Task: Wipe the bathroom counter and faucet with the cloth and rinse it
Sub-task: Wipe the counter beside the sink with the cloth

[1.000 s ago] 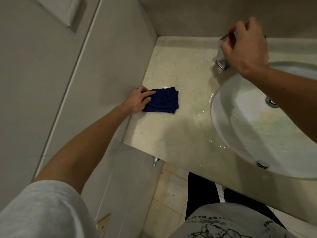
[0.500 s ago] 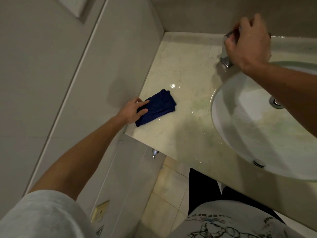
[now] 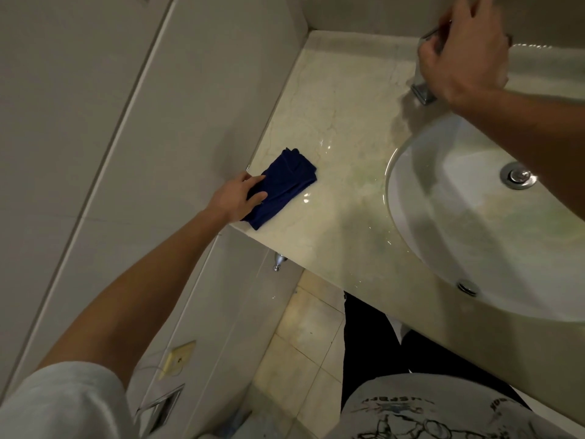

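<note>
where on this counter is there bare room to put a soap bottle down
Bare counter lies between the blue cloth and the faucet, up to the back wall. A narrower bare strip runs along the front edge beside the basin. It is crowded where the left hand presses the cloth, and where the right hand grips the faucet.

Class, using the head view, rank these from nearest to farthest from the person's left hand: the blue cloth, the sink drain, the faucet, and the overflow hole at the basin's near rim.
1. Blue cloth: under the left hand, at the counter's left edge.
2. Overflow hole: basin's near rim.
3. Sink drain: middle of the basin.
4. Faucet: back of the counter, under the right hand.
</note>
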`<state>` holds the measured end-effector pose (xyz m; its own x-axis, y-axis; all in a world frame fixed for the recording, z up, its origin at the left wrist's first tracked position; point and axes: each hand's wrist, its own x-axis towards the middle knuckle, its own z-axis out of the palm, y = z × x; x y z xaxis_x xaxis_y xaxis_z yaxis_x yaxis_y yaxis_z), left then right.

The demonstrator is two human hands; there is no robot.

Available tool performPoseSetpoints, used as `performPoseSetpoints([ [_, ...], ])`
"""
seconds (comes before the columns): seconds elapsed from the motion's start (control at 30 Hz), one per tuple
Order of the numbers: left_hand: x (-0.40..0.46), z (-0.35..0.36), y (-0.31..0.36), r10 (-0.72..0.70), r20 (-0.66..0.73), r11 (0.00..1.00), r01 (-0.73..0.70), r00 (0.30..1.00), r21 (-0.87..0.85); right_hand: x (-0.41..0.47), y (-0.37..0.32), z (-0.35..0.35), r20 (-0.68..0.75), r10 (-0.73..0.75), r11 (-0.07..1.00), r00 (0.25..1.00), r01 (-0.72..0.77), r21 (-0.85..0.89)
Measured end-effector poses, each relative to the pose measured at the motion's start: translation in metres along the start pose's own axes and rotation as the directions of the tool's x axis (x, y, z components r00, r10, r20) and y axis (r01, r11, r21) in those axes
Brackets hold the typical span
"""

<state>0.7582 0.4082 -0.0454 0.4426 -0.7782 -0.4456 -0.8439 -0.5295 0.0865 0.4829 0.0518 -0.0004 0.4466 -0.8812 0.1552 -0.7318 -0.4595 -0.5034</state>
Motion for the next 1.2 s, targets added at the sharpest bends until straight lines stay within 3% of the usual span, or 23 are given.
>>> performPoseSetpoints([
  [0.1,0.006,-0.006,0.001,0.009,0.011,0.999,-0.009,1.000,0.043,0.000,0.000,0.000,-0.002,0.002,1.000,1.000,-0.002,-0.013],
  [0.2,0.013,-0.009,0.002,0.188,-0.085,0.979,-0.180,0.978,0.093,0.001,-0.001,0.001,-0.009,0.019,1.000,1.000,-0.020,-0.018],
  [0.27,0.022,-0.008,0.001,0.388,-0.141,0.916,-0.365,0.911,0.167,0.000,-0.001,0.001,-0.009,0.029,0.999,1.000,-0.029,-0.015],
  [0.33,0.033,-0.003,-0.001,0.552,-0.096,0.818,-0.516,0.828,0.254,0.001,-0.001,0.003,-0.010,0.038,0.999,0.999,-0.038,-0.023],
  [0.43,0.044,0.016,-0.005,0.608,-0.035,0.772,-0.581,0.793,0.257,0.004,-0.002,0.006,-0.032,0.049,0.999,0.998,-0.050,-0.006],
  [0.63,0.039,0.048,0.009,0.500,-0.263,0.856,-0.518,0.825,0.004,0.003,-0.001,0.014,-0.057,0.100,0.995,0.993,-0.101,-0.008],
  [0.87,0.019,0.069,0.069,0.196,-0.328,0.956,-0.254,0.924,-0.146,0.001,-0.003,0.009,-0.063,0.120,0.993,0.991,-0.120,-0.004],
  [1.2,-0.004,0.104,0.230,-0.166,-0.495,0.941,-0.013,0.853,-0.337,0.003,0.002,0.007,-0.048,0.023,0.999,0.999,-0.024,-0.024],
])
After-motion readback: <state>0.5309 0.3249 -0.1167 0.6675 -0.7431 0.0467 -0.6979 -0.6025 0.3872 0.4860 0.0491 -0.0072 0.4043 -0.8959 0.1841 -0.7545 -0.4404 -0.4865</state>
